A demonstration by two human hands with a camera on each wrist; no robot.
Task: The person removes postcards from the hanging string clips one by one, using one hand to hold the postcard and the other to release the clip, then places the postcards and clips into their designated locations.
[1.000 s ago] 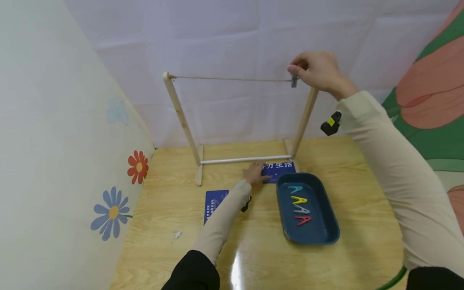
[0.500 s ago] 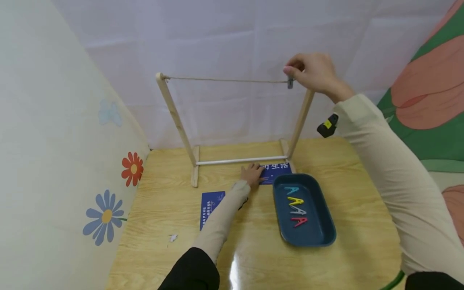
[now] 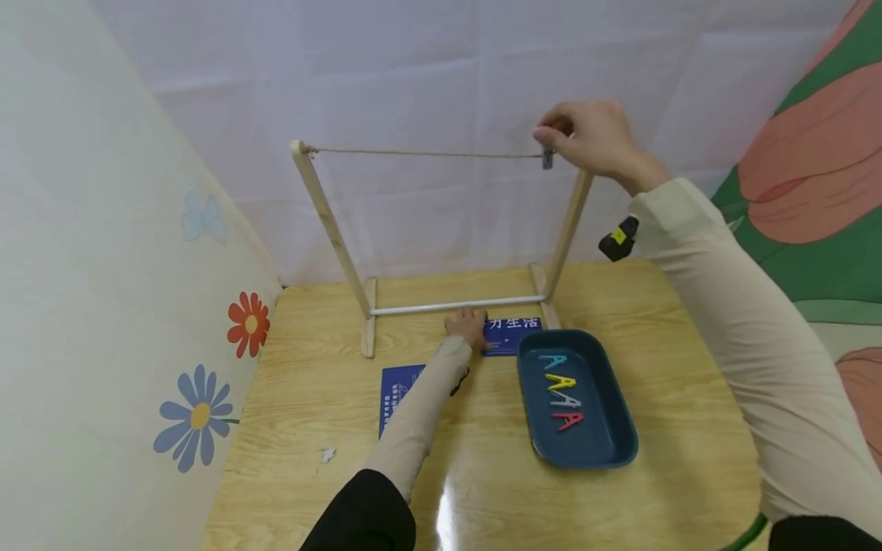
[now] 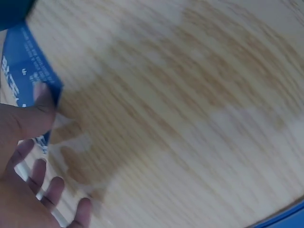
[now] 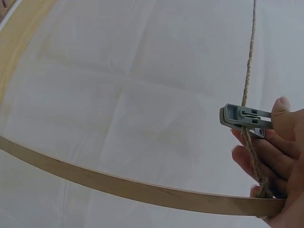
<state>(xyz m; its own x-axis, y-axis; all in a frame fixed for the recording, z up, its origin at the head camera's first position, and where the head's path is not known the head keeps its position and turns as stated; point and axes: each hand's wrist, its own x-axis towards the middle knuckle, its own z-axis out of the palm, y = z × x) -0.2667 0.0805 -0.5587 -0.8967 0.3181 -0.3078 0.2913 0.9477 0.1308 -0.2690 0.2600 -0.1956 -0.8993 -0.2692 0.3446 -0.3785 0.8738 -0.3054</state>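
My left hand (image 3: 466, 326) lies over the left end of a blue printed card (image 3: 512, 337) with white lettering. In the left wrist view its thumb (image 4: 43, 97) presses on the card while the other fingers spread loosely past its edge. My right hand (image 3: 594, 138) is up at the right end of a twine line (image 3: 427, 154), pinching the handles of a grey clothespin (image 5: 237, 115) between thumb and fingers. That twine passes at the clothespin's jaws, close to where it is knotted around the wooden post. The first card's left end is hidden under my left hand.
A dark blue tray (image 3: 579, 451) holds several coloured clothespins (image 3: 561, 381), right of my left forearm. Another blue card (image 3: 396, 390) lies partly under that forearm. The wooden rack (image 3: 331, 222) stands before the white cloth. A white scrap (image 3: 327, 454) lies at left.
The blue card has slid slightly left and toward me with my left hand, away from the rack's right foot. My right hand stays at the twine with the clothespin. The head view has shifted slightly.
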